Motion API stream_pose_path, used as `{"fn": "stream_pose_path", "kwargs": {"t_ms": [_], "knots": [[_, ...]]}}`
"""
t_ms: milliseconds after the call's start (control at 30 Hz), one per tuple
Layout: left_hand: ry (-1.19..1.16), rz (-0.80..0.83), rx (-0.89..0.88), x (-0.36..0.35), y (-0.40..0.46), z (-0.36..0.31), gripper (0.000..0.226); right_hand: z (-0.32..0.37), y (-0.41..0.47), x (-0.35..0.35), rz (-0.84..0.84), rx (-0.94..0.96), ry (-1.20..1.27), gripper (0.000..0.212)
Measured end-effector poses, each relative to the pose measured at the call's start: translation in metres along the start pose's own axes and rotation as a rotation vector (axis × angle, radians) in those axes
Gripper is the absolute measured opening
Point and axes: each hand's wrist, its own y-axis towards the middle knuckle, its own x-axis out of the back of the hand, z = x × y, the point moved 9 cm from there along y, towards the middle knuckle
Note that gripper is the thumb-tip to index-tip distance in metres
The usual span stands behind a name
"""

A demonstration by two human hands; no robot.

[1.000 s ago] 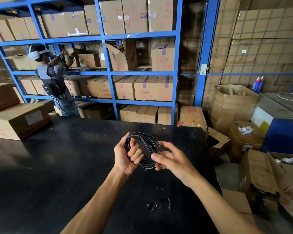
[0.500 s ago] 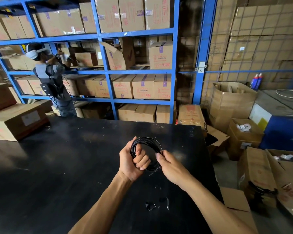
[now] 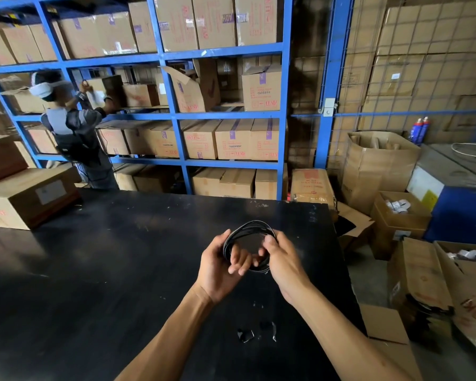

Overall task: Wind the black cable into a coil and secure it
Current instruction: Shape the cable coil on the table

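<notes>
The black cable is wound into a small round coil of several loops, held above the black table. My left hand grips the coil's left side, fingers curled through the middle. My right hand holds the right side, thumb over the top of the loops and fingers behind. The coil's lower part is hidden by my fingers. Two small black shiny pieces lie on the table between my forearms; I cannot tell what they are.
A cardboard box sits on the table's far left. Blue shelving full of boxes stands behind. A person works at the shelves, back left. Open cartons crowd the floor beyond the table's right edge.
My right hand has shifted up onto the coil's right side, thumb now over the top. The left hand's fingers have loosened slightly inside the loops. The coil stays in both hands.
</notes>
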Motion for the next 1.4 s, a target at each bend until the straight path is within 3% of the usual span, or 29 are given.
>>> {"fn": "stream_pose_path", "kwargs": {"t_ms": [67,167,267,367,433,500,600,700,833,933,1067,1200,1300,1400], "knots": [[0.042,-0.102,-0.003,0.012,-0.003,0.003,0.049,0.002,0.001,-0.002,0.010,0.032,-0.002,0.025],[0.152,-0.164,0.024,0.024,-0.003,0.002,0.040,0.000,0.004,0.000,-0.001,0.094,-0.220,0.027],[0.311,-0.182,0.146,0.030,-0.001,0.000,0.056,0.004,0.002,0.007,-0.024,0.104,-0.333,0.031],[0.604,-0.207,0.201,0.032,-0.002,-0.014,0.069,0.012,-0.003,0.008,-0.004,0.130,-0.428,0.033],[0.843,-0.204,0.147,0.027,-0.002,-0.025,0.063,0.014,-0.003,0.009,-0.008,0.134,-0.473,0.035],[0.935,-0.234,0.105,0.025,-0.003,-0.028,0.053,0.015,-0.002,0.012,-0.058,0.128,-0.444,0.033],[0.807,-0.243,0.154,0.030,-0.011,-0.012,0.041,0.019,-0.002,0.021,-0.179,0.140,-0.346,0.032],[0.740,-0.144,0.260,0.033,-0.022,0.008,0.039,0.027,-0.003,0.028,-0.235,0.163,-0.341,0.040],[0.702,-0.048,0.390,0.025,-0.024,0.011,0.063,0.031,-0.005,0.031,-0.240,0.287,-0.423,0.035],[0.812,-0.083,0.337,0.013,-0.012,-0.001,0.080,0.030,-0.006,0.024,-0.224,0.351,-0.465,0.030],[0.874,-0.137,0.116,-0.007,0.000,-0.011,0.052,0.034,-0.009,0.016,-0.226,0.426,-0.480,0.026],[0.889,-0.295,-0.072,-0.007,-0.002,-0.018,0.033,0.022,-0.004,0.012,-0.102,0.303,-0.401,0.031],[0.910,-0.247,-0.032,-0.008,-0.001,-0.013,0.038,0.020,-0.002,0.016,-0.061,0.273,-0.395,0.031],[0.719,-0.153,0.081,-0.009,0.003,-0.002,0.027,0.013,0.003,0.022,-0.046,0.254,-0.437,0.030]]}}
